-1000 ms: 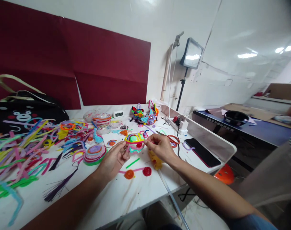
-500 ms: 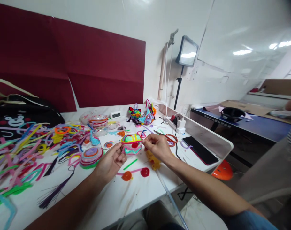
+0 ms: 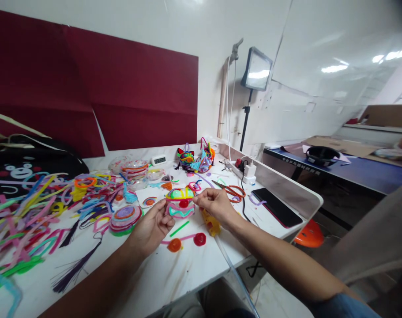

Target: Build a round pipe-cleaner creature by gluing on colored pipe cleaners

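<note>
A pipe-cleaner craft [image 3: 180,204] is held up over the white table, with a green top crossed by yellow strips, a red coil and a wavy turquoise line on pink. My left hand [image 3: 156,223] has its fingers closed on the left side of it. At its right edge, my right hand [image 3: 214,203] pinches the rim; the fingertips partly hide the contact. Under my right wrist lies a yellow glue gun [image 3: 211,224] with a long clear glue stick [image 3: 234,267] running out behind. Below the craft are a green pipe-cleaner piece [image 3: 179,229], an orange coil [image 3: 174,244] and a red coil [image 3: 200,239].
Loose pipe cleaners [image 3: 25,221] heap over the left side, beside a layered round coil [image 3: 125,218] and purple tassels [image 3: 77,269]. To the right lie orange-handled scissors [image 3: 235,192], a phone [image 3: 276,207] and a power strip [image 3: 249,174]. Finished-looking colourful crafts [image 3: 196,159] stand at the back.
The craft has tipped a little, so more of its green top faces me. Both hands keep their hold, and the view has shifted slightly.
</note>
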`<state>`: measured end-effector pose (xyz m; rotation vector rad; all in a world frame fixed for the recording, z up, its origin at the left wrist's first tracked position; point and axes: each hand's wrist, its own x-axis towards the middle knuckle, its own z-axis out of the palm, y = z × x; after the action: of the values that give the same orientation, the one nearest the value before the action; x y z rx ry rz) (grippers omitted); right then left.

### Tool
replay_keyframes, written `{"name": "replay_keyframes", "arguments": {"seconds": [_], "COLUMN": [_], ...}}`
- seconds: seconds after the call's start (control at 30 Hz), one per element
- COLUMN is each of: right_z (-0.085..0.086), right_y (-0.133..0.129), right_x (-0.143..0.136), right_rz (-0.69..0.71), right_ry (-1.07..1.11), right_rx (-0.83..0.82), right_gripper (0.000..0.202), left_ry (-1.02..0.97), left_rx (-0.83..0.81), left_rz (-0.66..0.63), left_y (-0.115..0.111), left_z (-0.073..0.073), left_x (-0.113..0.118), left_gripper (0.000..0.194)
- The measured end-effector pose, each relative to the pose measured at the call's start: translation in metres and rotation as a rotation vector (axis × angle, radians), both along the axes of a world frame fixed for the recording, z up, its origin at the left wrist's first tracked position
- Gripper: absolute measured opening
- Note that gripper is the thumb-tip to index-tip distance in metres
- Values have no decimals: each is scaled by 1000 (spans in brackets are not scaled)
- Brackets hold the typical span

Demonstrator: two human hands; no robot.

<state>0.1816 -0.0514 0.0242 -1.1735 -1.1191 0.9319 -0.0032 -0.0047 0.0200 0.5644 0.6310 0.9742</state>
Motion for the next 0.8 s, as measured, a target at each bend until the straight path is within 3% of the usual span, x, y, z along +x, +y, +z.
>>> {"name": "replay_keyframes", "arguments": {"seconds": [0.57,0.8], "right_z": [11,15], "right_y": [-15,-21], "right_x": [-8,-9], "right_rz": [100,79], "right_ry": [129,106], "right_rx": [44,61], "right_gripper": [23,34], "left_ry": [-83,-81], "left_rx": [12,19], "left_rz": [17,14], "left_y": [-4,-7], "left_z": [10,12], "left_x": [0,-3], "left_gripper": [35,38]}}
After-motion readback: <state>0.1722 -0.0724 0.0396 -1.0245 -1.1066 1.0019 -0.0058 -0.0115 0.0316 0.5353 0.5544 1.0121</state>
